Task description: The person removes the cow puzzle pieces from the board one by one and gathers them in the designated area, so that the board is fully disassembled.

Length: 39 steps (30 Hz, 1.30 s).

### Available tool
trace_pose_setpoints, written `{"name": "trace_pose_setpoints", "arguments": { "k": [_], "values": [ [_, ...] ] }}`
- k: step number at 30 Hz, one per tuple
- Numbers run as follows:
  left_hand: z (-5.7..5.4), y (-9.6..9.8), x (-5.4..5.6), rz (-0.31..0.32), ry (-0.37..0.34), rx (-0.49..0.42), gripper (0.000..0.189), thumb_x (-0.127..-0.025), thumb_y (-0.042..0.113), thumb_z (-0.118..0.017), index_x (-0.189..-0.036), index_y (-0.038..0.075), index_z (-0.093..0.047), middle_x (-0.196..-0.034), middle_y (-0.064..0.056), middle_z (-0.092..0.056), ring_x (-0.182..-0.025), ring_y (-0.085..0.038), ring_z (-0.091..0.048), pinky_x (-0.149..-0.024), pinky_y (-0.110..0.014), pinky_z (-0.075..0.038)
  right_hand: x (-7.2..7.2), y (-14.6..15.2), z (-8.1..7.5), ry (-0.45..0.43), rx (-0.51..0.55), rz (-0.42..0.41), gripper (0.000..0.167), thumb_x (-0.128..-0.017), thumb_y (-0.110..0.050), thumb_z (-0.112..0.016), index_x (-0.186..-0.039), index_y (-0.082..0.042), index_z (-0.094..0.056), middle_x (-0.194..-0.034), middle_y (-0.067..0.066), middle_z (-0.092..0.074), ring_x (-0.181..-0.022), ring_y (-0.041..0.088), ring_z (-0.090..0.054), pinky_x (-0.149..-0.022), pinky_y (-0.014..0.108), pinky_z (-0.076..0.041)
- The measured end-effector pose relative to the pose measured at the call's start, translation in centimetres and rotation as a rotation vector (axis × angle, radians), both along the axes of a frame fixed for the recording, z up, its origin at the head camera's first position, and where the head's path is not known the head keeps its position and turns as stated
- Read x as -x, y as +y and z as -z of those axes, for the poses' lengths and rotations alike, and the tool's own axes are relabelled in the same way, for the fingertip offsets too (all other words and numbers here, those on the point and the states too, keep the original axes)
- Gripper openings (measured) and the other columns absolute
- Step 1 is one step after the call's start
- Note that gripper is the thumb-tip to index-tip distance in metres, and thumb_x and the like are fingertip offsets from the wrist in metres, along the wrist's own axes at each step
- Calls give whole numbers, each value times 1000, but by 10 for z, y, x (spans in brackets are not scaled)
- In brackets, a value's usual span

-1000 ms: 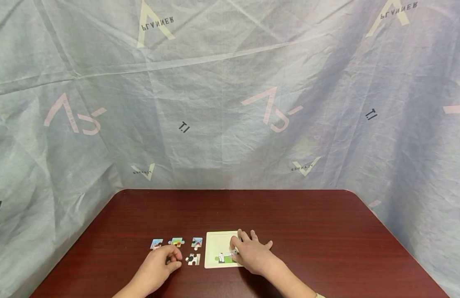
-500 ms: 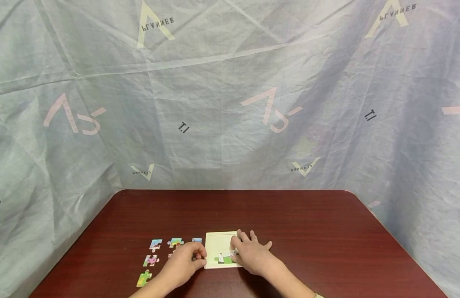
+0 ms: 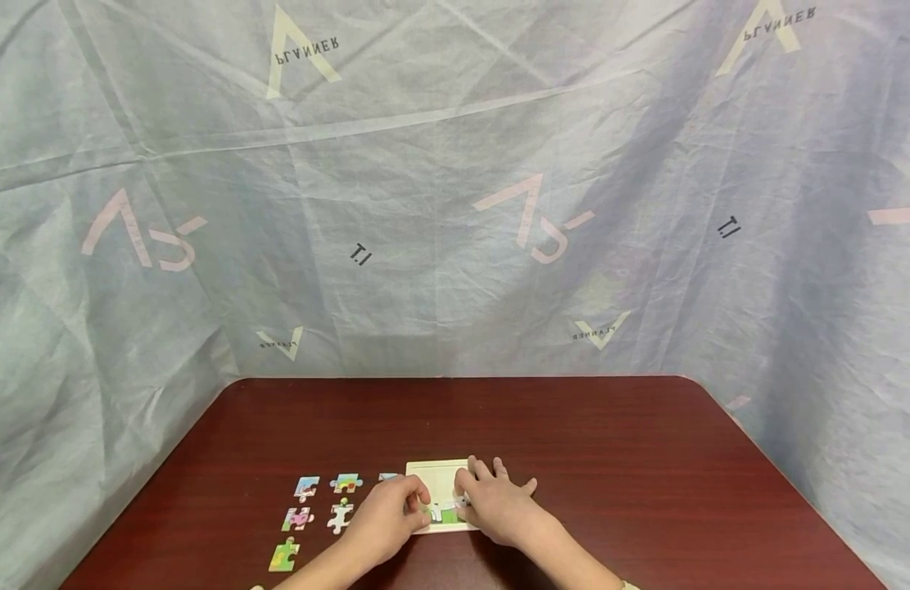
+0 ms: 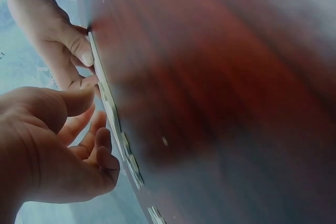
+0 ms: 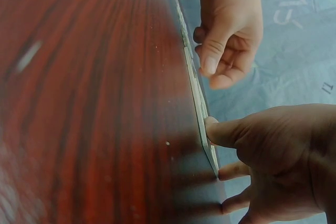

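Note:
A cream puzzle tray (image 3: 434, 471) lies on the table with green-and-white pieces fitted along its near side. Over its near left corner my left hand (image 3: 388, 512) pinches a puzzle piece between thumb and bent fingers; the fingers hide nearly all of it. My right hand (image 3: 502, 508) rests across the tray's right part, fingers spread past the far and right edges. In the right wrist view the right thumb (image 5: 220, 131) presses on the tray's edge (image 5: 199, 111). The left wrist view has the left hand (image 4: 58, 135) right beside the tray (image 4: 108, 98).
Left of the tray lie loose puzzle pieces: a blue one (image 3: 305, 487), a green-blue one (image 3: 346, 483), a pink one (image 3: 298, 518), a white one (image 3: 340, 516) and a green one (image 3: 282, 555). Another (image 3: 388, 476) is half behind the left hand. Patterned grey cloth (image 3: 425, 287) hangs behind the table.
My left hand has moved right, from among the loose pieces to the tray's near left corner, uncovering pieces on the left. The right hand has stayed on the tray.

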<state>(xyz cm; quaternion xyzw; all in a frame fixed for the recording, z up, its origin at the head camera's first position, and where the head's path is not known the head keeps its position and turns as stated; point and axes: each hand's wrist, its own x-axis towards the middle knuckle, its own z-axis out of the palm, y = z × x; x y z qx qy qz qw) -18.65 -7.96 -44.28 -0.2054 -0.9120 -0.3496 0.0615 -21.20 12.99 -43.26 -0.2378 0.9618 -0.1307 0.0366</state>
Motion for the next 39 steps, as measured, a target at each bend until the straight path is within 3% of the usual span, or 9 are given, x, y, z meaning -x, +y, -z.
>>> {"name": "trace_pose_setpoints", "arguments": {
  "k": [9,16,30,39],
  "values": [
    [0,13,2,-36,16,59,23,-78,11,-85,-93,13,-68,-78,7,-51,-69,-5,-44,-60,-27,-40,1,-1,1,-11,-25,3,24,-97,-38,-67,-99,-25,-47,-153,20,-41,-134,57,-39,-78,88,-31],
    [0,16,5,-55,-43,100,25,-77,14,-86,-98,10,-71,-81,6,-51,-71,-8,-45,-60,-28,-42,0,-1,0,-10,-22,2,24,-97,-37,-67,-99,-24,-47,-153,20,-42,-134,57,-39,-78,88,-30],
    [-3,20,7,-84,-83,125,20,-77,13,-87,-88,14,-70,-83,5,-52,-75,-10,-48,-63,-30,-44,0,0,0,14,-27,-7,25,-97,-37,-67,-99,-24,-46,-151,20,-43,-133,57,-40,-76,88,-31],
    [-3,21,7,-102,-60,135,21,-75,13,-88,-87,14,-70,-83,5,-51,-74,-10,-49,-63,-31,-44,1,0,1,-3,-26,3,24,-97,-38,-67,-99,-24,-47,-153,20,-42,-134,57,-39,-77,88,-30]
  ]
}}
